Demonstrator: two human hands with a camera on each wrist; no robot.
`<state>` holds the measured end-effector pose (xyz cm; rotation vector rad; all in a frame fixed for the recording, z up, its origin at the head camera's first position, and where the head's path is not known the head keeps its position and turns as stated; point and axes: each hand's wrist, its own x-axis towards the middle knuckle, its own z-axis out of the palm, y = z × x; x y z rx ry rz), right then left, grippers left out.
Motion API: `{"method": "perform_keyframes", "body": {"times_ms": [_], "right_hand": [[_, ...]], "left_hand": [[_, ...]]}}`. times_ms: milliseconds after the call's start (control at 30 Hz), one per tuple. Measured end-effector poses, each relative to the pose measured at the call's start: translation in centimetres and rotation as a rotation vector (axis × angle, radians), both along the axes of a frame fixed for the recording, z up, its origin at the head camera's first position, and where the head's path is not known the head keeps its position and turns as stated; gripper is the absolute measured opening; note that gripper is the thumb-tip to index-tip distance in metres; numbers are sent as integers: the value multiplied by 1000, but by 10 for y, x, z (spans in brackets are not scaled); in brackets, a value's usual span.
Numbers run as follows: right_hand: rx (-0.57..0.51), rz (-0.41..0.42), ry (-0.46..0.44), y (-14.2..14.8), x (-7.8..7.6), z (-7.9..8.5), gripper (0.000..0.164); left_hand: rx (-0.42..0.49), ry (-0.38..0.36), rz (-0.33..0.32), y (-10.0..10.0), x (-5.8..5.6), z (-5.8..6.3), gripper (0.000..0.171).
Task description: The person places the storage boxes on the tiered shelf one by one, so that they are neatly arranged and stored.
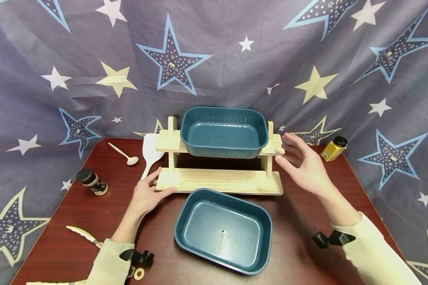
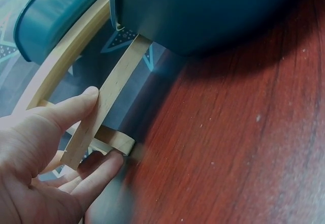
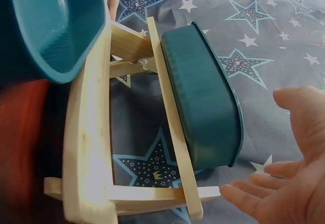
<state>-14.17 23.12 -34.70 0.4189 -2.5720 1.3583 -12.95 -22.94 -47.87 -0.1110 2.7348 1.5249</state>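
A two-tier wooden rack (image 1: 219,180) stands at the back of the table. On its upper shelf sits a teal plastic bin (image 1: 224,152). A second teal bin (image 1: 222,249) lies at a slant on the table in front of the rack. My left hand (image 1: 146,196) holds the left end of the lower shelf, thumb on one face and fingers on the other, as the left wrist view shows around the wooden board (image 2: 114,84). Beside the upper shelf's right end, my right hand (image 1: 308,168) has its fingers spread, holding nothing; its fingertips are close to the rack's end.
Left of the rack lie a white spatula (image 1: 151,148) and a white spoon (image 1: 131,160). A black-capped jar (image 1: 94,183) rests at the left, a yellow bottle (image 1: 331,150) at the back right. Near my left sleeve is a cream-handled utensil (image 1: 82,233). A star-patterned cloth (image 1: 228,59) hangs behind.
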Motion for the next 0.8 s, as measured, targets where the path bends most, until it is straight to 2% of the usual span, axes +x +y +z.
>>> {"method": "perform_keyframes", "body": {"times_ms": [200,433,633,800], "right_hand": [[20,59,41,9,17,-10,58],[29,193,57,13,36,-31,59],[72,260,-2,16,51,-49,52],[141,267,-18,20,58,-61,46]], "left_hand": [[3,-2,2,-1,1,0,99],[-13,6,2,-1,1,0,98],[-25,5,10,0,1,1,98],[-21,7,10,1,1,1,98]]}}
